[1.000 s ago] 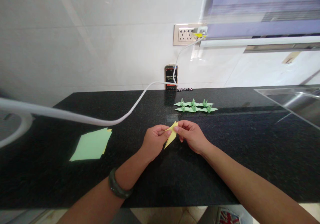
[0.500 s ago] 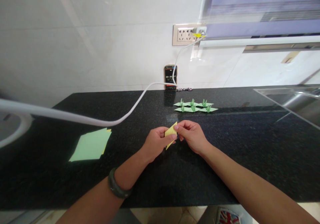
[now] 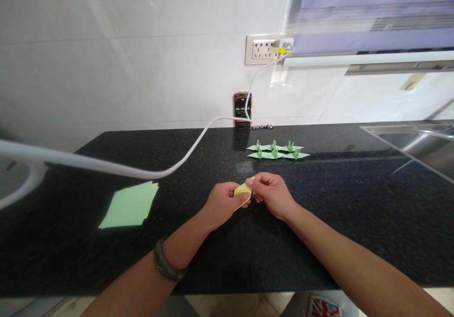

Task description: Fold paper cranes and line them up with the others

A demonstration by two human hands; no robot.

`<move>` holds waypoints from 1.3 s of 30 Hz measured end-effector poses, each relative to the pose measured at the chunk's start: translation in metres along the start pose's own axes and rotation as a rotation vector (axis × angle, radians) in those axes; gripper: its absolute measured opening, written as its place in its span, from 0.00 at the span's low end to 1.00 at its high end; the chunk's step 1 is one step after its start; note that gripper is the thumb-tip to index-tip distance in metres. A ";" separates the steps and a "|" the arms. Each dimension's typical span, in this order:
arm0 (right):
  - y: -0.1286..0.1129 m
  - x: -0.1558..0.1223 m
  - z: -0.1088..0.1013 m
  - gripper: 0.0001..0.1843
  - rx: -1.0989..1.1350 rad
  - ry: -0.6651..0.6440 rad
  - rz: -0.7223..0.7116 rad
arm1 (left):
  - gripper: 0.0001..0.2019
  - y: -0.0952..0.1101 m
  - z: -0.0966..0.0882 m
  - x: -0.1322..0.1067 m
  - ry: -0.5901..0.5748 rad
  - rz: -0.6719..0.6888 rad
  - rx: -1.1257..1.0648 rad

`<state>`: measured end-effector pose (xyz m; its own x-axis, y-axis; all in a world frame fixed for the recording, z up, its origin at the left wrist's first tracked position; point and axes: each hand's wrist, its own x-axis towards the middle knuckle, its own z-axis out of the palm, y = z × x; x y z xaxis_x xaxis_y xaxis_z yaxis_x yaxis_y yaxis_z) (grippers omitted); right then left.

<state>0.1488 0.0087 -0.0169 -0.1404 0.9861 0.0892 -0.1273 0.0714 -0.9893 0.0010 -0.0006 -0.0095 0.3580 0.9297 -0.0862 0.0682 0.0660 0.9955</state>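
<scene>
A small folded yellow paper (image 3: 243, 191) is pinched between both hands above the black counter (image 3: 319, 213). My left hand (image 3: 222, 203) is closed on its left side, with a dark bracelet on that wrist. My right hand (image 3: 273, 195) is closed on its upper right tip. Several green paper cranes (image 3: 277, 150) stand in two rows on the counter just beyond my hands. A stack of light green and yellow paper squares (image 3: 129, 204) lies flat to the left.
A white cable (image 3: 142, 169) runs across the counter from the left up to a wall socket (image 3: 264, 48). A phone (image 3: 243, 110) showing a timer leans against the wall. A steel sink edge (image 3: 411, 137) is at the right.
The yellow paper has been folded down smaller between my fingers, and both hands have drawn closer together and dropped slightly toward the counter.
</scene>
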 end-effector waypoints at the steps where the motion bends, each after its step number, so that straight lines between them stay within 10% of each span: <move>1: 0.001 0.001 0.000 0.12 0.024 0.008 -0.001 | 0.10 -0.002 0.000 0.001 -0.006 -0.006 -0.007; 24: -0.005 0.003 0.000 0.13 0.244 0.039 0.029 | 0.12 -0.001 -0.001 0.001 0.004 0.043 0.021; 39: 0.001 0.000 -0.001 0.12 0.079 -0.181 0.073 | 0.14 -0.001 -0.007 -0.001 0.005 0.174 0.324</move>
<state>0.1497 0.0087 -0.0180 -0.3254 0.9446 0.0439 -0.1857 -0.0183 -0.9824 -0.0058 0.0012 -0.0102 0.3860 0.9186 0.0844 0.2985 -0.2109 0.9308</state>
